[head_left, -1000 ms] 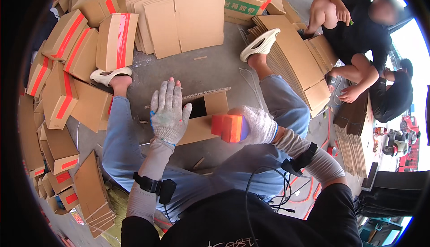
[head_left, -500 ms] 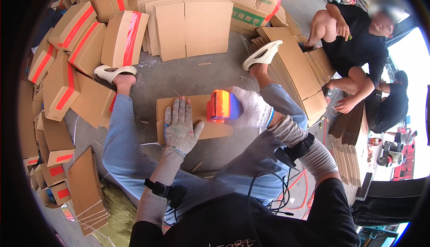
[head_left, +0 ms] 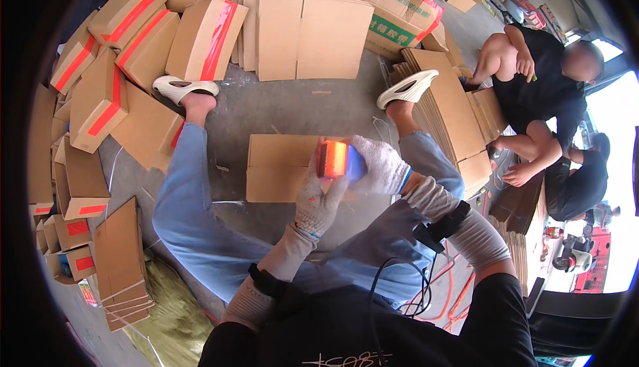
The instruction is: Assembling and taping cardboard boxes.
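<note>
In my gloved right hand (head_left: 378, 165) is a tape dispenser (head_left: 333, 159), orange at the front and blue toward my palm. My gloved left hand (head_left: 319, 200) closes on its orange front end, thumb nearest me and fingers at the far side. Whether the left fingers pinch a strip of tape cannot be made out. Below both hands a flattened cardboard box (head_left: 276, 169) lies on the floor between my legs, its right part partly covered by the hands and dispenser.
Taped cardboard boxes (head_left: 206, 41) crowd the left and far left. Flat cardboard sheets (head_left: 313, 37) stand ahead, beside a printed carton (head_left: 393, 17). More stacked cardboard (head_left: 442, 111) lies by my right foot. A crouching person (head_left: 532, 87) is at the right, another behind. Cables (head_left: 426, 287) hang near my right thigh.
My left hand has lifted off the cardboard and moved right to the front of the tape dispenser. My right hand still holds the dispenser. The whole view has shifted slightly.
</note>
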Action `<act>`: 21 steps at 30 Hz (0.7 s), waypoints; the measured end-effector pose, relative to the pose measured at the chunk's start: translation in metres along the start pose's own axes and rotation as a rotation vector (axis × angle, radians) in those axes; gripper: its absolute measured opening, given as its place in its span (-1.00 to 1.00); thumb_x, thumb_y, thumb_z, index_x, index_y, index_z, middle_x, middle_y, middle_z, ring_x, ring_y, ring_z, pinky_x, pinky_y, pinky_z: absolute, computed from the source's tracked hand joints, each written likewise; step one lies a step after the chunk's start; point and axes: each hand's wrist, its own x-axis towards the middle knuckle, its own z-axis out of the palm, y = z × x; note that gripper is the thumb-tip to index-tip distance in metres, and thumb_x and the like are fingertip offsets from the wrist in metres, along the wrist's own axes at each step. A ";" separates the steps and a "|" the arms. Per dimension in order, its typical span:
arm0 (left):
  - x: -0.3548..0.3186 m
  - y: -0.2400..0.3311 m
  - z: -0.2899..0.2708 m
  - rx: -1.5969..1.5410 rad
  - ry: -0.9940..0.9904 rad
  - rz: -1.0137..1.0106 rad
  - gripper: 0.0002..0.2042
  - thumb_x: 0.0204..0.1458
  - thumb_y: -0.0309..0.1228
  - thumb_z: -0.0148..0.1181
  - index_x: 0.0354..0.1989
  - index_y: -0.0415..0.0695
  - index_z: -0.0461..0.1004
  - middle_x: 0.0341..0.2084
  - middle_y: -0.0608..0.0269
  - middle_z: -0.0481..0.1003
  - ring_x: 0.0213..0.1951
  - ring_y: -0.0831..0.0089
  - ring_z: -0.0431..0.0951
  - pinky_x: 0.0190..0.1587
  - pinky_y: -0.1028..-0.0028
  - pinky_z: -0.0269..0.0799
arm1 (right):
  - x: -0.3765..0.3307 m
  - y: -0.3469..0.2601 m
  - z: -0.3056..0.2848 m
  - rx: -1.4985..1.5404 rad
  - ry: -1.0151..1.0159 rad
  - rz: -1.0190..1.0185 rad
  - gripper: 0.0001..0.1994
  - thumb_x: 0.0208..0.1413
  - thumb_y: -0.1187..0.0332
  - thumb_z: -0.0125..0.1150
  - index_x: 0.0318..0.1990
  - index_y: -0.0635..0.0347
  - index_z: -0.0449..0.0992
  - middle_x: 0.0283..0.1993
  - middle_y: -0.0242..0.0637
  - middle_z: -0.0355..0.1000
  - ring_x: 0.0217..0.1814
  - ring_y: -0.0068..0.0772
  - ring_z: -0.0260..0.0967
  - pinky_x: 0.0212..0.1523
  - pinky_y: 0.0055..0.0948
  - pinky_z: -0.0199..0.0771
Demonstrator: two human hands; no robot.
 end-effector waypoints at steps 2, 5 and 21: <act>0.004 -0.002 -0.001 -0.161 0.003 0.001 -0.46 0.34 -0.26 0.07 0.37 -0.35 0.22 0.16 0.11 0.44 0.13 0.41 0.43 0.17 0.39 0.37 | 0.005 -0.004 -0.003 -0.018 0.004 0.084 -0.38 -0.13 0.13 0.48 0.11 0.14 0.44 -0.12 -0.01 0.56 -0.09 0.07 0.57 -0.06 -0.14 0.58; 0.026 0.002 0.017 -0.893 0.300 -0.352 -0.57 0.35 -0.28 0.07 0.26 -0.32 0.36 0.12 0.14 0.47 0.12 0.43 0.45 0.20 0.39 0.35 | 0.001 -0.003 -0.007 -0.094 0.041 0.063 -0.39 -0.12 0.12 0.48 0.10 0.14 0.43 -0.12 -0.01 0.56 -0.11 0.08 0.57 -0.07 -0.13 0.59; 0.050 -0.102 -0.208 -0.724 0.506 -0.355 -0.51 0.27 -0.12 0.18 0.19 -0.26 0.36 0.15 0.02 0.48 0.14 0.17 0.52 0.22 0.17 0.41 | 0.022 -0.029 -0.025 -0.128 -0.172 0.073 -0.32 -0.21 0.15 0.53 0.13 0.17 0.45 -0.17 -0.02 0.59 -0.11 -0.03 0.61 -0.11 -0.17 0.62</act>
